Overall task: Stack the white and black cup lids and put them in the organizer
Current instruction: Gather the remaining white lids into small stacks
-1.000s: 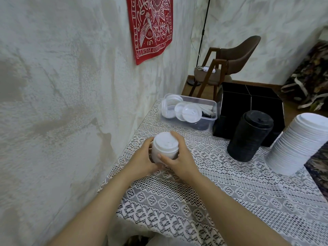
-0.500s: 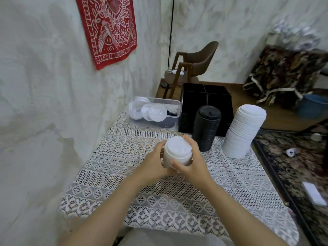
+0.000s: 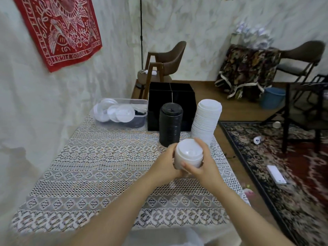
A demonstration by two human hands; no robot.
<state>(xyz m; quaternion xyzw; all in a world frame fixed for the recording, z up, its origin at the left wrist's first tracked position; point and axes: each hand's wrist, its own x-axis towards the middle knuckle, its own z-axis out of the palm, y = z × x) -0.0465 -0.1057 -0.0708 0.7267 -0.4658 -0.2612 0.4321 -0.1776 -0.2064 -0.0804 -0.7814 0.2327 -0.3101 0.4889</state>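
Glossy white plastic lids [image 3: 189,153], matt black lid stack [image 3: 170,124], openwork lace tablecloth [image 3: 106,167].

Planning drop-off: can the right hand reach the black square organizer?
Likely yes, from above: right hand grips short white lid stack; tall black lid stack and tall white lid stack stand before the black square organizer.
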